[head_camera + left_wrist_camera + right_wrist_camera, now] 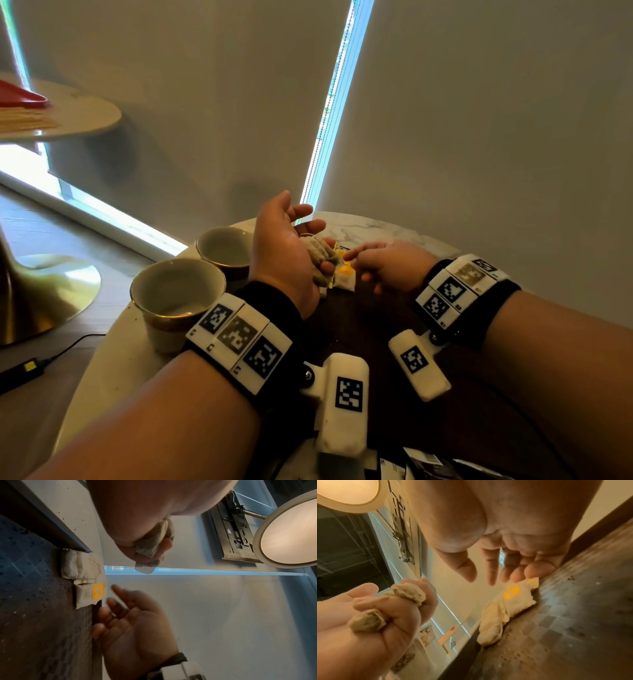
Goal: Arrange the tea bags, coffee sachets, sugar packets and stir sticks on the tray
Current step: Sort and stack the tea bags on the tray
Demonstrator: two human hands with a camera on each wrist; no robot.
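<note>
My left hand [301,240] is turned palm up and grips a bunch of beige tea bags [317,253] over the far edge of the dark tray [359,325]. In the right wrist view those held tea bags [368,622] bulge out between the curled fingers [399,609]. More tea bags with yellow tags [344,279] lie in a row on the tray, also seen as tea bags [85,577] in the left wrist view. My right hand [376,262] hovers beside them with relaxed fingers [491,572] and holds nothing; its fingertips are right at the lying tea bags [508,601].
Two gold-rimmed cups [178,294] [224,245] stand on the round marble table [376,222] left of the tray. Dark sachets [424,460] lie at the near edge. A second round table [68,109] stands far left. A cable and adapter [30,366] lie on the floor.
</note>
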